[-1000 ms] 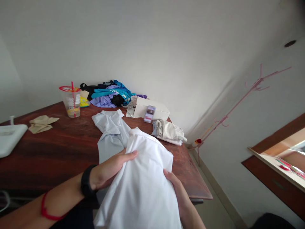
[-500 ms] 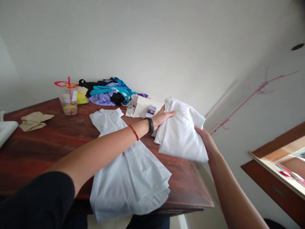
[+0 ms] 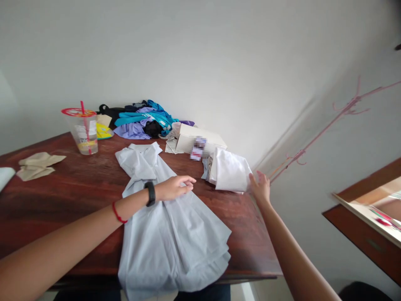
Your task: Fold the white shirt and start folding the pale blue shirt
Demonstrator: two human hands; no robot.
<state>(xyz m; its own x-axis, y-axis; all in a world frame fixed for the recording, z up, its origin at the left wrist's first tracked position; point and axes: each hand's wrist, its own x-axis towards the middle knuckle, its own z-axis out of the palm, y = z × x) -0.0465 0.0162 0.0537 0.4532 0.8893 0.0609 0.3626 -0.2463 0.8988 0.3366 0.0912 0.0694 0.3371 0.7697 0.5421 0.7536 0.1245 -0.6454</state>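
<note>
A light grey-white collared shirt (image 3: pixel 175 246) lies on the table with its collar at the far end, its hem hanging over the front edge. Above its middle hovers my left hand (image 3: pixel 173 187), empty, fingers loosely stretched to the right. A folded white garment (image 3: pixel 232 170) tops a small stack of folded clothes (image 3: pixel 211 169) at the table's right side. At that garment's right edge is my right hand (image 3: pixel 260 188), fingers apart, touching or just beside it and not gripping.
Behind the stack stand a white box (image 3: pixel 200 136) and a phone (image 3: pixel 197 149). Heaped clothes (image 3: pixel 140 121) lie against the wall. A plastic cup with straw (image 3: pixel 84 133) and a crumpled brown paper (image 3: pixel 40 164) are at left on the wooden table (image 3: pixel 84 200). A pink rack (image 3: pixel 326 129) leans right.
The folded white garment went from between both hands down onto the stack. My left hand let go and drew back left over the shirt; my right hand loosened at the garment's edge.
</note>
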